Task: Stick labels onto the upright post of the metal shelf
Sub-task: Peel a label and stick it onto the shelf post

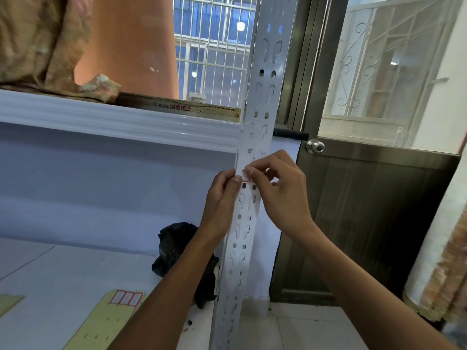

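red-edged label (245, 177), mostly under left hand (222, 195) and right hand (283, 195)

Label sheet (125, 298) on shelf (63, 271), left of post (249, 210) (bag (177, 248) between).

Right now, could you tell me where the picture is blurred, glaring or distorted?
In the head view, the label pinched by the left hand and right hand is fairly sharp though too small to read; the wide lens bows the upright post; the cloth at top left and the fabric at the right edge are blurred; the window is washed out by daylight.
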